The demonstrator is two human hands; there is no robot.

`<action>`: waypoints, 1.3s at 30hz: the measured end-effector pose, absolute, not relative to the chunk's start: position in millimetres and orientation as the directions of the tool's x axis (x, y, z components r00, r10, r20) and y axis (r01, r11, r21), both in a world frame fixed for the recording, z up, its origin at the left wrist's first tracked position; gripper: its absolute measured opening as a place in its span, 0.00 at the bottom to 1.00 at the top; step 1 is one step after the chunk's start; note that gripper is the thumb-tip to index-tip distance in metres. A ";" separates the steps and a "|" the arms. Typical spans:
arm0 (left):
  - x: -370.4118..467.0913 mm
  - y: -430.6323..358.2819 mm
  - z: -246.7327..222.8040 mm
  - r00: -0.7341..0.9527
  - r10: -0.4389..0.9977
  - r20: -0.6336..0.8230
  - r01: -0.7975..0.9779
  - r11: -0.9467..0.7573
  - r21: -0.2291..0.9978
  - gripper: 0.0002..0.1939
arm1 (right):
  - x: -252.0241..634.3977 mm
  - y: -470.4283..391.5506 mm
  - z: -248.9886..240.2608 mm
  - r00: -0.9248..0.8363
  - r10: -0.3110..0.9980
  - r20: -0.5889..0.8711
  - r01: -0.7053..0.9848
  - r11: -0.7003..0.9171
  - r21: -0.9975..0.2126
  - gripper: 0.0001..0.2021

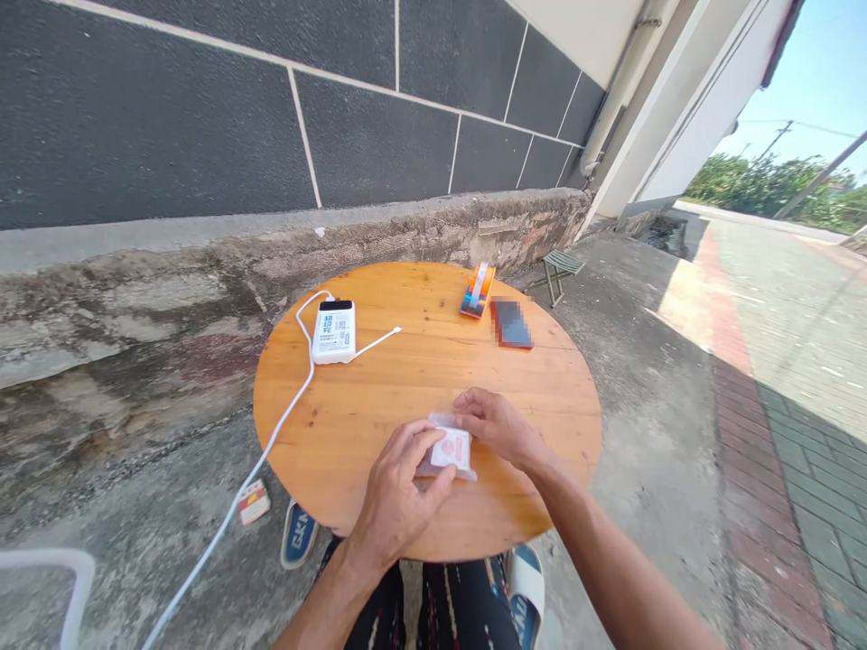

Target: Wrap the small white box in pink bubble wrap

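Observation:
A small white box [452, 448] with red print lies on the near half of the round table, inside clear wrapping that looks like bubble wrap [464, 474]. My left hand [405, 483] grips it from the left, thumb on the near side and fingers over the far left corner. On the far right corner, my right hand [498, 422] has its thumb and fingers closed together at the edge of the wrapping. The fingertips partly cover that edge.
On the wooden table [379, 388] are a white power bank [334, 332] with cables, an orange tape dispenser [478, 291] and a blurred dark phone-like object [513, 324]. A white cable [271, 442] runs off the left edge. A folding stool [561, 268] stands beyond.

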State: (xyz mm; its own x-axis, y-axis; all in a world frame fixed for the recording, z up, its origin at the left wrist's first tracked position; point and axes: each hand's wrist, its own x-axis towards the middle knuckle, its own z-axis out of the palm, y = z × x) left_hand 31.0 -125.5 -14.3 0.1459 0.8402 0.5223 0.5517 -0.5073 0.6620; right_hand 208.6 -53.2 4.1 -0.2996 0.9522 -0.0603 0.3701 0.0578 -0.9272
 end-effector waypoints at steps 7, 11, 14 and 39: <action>30.6 -126.1 -13.1 0.151 0.846 0.512 0.558 -0.500 0.662 0.16 | 202.1 -43.9 -5.4 -0.271 0.960 -0.062 0.293 0.021 -0.956 0.24; 29.8 -126.5 -14.0 0.158 0.847 0.508 0.558 -0.501 0.662 0.15 | 194.1 -39.1 -2.4 -0.246 0.968 -0.045 0.266 0.023 -0.964 0.23; 29.9 -126.5 -13.4 0.159 0.848 0.506 0.560 -0.500 0.661 0.15 | 190.7 -37.4 -2.7 -0.237 0.972 -0.008 0.194 0.039 -0.980 0.22; 32.4 -124.0 -13.3 0.133 0.864 0.485 0.556 -0.470 0.685 0.15 | 204.9 -70.0 19.5 -0.348 0.889 0.298 0.445 0.437 -0.782 0.10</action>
State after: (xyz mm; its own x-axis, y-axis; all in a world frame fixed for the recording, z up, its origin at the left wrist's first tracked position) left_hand 32.4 -124.0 -13.3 0.1333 0.8643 0.4851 0.5563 -0.4703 0.6851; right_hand 204.9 -70.0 19.5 -0.3483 0.8887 0.2982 0.4449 0.4367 -0.7819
